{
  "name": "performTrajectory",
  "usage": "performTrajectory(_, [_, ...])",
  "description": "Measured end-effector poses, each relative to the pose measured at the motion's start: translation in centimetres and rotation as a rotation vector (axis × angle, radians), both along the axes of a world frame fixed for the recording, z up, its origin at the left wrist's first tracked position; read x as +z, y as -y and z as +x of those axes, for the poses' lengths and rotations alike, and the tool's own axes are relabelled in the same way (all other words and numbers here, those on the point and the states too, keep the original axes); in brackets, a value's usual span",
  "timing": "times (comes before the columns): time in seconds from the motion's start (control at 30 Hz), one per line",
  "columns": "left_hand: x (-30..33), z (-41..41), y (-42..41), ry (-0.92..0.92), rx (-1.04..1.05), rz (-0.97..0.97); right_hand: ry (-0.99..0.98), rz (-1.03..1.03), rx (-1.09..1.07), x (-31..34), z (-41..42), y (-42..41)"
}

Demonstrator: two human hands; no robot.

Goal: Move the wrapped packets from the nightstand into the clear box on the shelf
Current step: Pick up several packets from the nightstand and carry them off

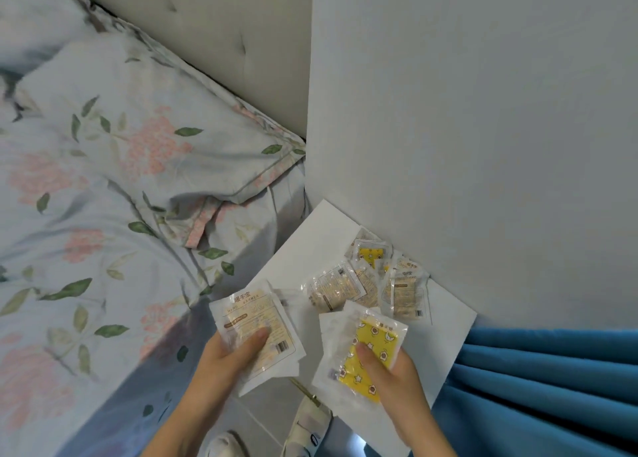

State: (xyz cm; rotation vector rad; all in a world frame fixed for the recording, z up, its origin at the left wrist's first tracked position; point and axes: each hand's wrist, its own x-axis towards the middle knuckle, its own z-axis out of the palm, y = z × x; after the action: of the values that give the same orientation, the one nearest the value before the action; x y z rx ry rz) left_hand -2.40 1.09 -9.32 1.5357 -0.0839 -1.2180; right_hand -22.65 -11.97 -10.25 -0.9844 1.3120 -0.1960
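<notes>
Floral cotton covers the bed, the biggest thing in view, filling the left side; a grey wall panel rises on the right, with blue curtain folds below it. Wedged between bed and curtain is the white nightstand, whose tabletop carries the wrapped packets.

The left hand holds a beige packet out over the nightstand's bed-side edge, thumb pressed on its face and the other fingers hidden underneath. The right hand pinches a yellow packet the same way, thumb on top, above the tabletop's near part. A loose pile of packets lies against the wall panel at the back of the nightstand, some overlapping. The clear box and the shelf are not in view.

These packets look light, flat and pliable, in slick plastic film with a softer pad inside; I judge they will bend and slide rather than break. Taking them across the padded middle, or by a sealed border, should hold better than a corner, and several could be stacked per hand.

Room is tight: the wall panel blocks the back, the curtain crowds the right, and the bed hems the left. The free way out seems to be upward and toward the person, over a narrow strip of tiled floor where shoes stand.
</notes>
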Motion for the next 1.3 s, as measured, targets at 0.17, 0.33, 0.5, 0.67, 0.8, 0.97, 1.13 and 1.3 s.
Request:
performTrajectory(0.17, [5.4, 0.5, -3.3, 0.14, 0.082, -0.06, 0.025, -0.121, 0.06, 5.9, 1.2, -0.9])
performTrajectory(0.33, [10.7, 0.6, -8.2, 0.247, 0.175, -0.118, 0.089, -0.198, 0.119, 10.9, 2.7, -4.9])
performTrajectory(0.5, [16.3, -0.1, -16.7, 0.295, 0.278, -0.169, 0.21, -0.264, 0.193, 16.5, 4.7, -11.9])
performTrajectory(0.67, [22.3, -1.5, -28.6, 0.299, 0.492, -0.205, 0.297, -0.316, 0.367, 22.8, 7.7, -21.9])
performTrajectory(0.8, [26.2, -3.3, -37.9, 0.356, 0.646, -0.219, 0.342, -0.344, 0.51, 26.8, 10.0, -30.1])
performTrajectory(0.97, [30.4, -4.3, -49.4, 0.422, 0.902, -0.169, 0.454, -0.334, 0.67, 30.9, 13.1, -41.1])
performTrajectory(1.13, [33.7, -5.7, -59.3, 0.531, 1.118, -0.118, 0.56, -0.274, 0.884, 34.0, 16.5, -51.8])
performTrajectory(1.3, [34.7, -6.8, -67.0, 0.535, 1.326, -0.011, 0.626, -0.195, 1.056, 35.7, 20.0, -60.3])
